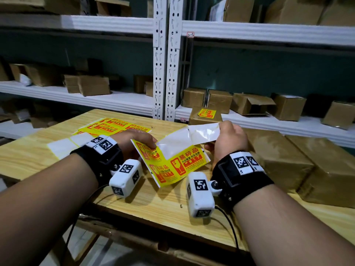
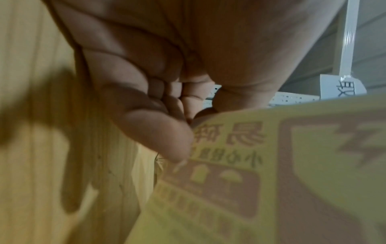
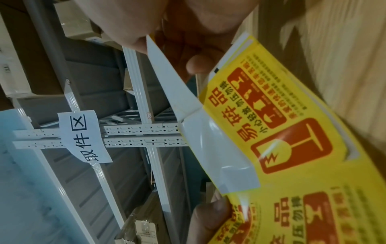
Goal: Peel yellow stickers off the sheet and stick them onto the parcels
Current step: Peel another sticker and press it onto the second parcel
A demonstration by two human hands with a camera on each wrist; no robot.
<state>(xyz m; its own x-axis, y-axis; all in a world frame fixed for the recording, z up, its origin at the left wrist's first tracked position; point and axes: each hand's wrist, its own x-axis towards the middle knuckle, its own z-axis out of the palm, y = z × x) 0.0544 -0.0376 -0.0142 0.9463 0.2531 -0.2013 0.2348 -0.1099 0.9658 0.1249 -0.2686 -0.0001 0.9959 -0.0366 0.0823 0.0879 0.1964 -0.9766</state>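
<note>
A sticker sheet (image 1: 184, 160) of yellow labels with a red glass symbol hangs over the wooden table (image 1: 172, 204), held between both hands. My left hand (image 1: 151, 144) pinches its upper left part at the edge of a yellow sticker (image 2: 229, 148), thumb on top. Whether that sticker is lifted off the backing I cannot tell. My right hand (image 1: 213, 141) grips the bare glossy white backing (image 1: 192, 137) at the sheet's upper right; the right wrist view shows the thumb on this backing (image 3: 167, 79). A small brown parcel (image 1: 197, 120) behind the hands carries one yellow sticker (image 1: 207, 113).
More yellow sticker sheets (image 1: 115, 125) and a bare white backing (image 1: 63, 146) lie at the table's far left. Two large brown parcels (image 1: 278, 160) (image 1: 330, 169) fill the table's right side. White shelves (image 1: 269, 120) with several cardboard boxes stand behind.
</note>
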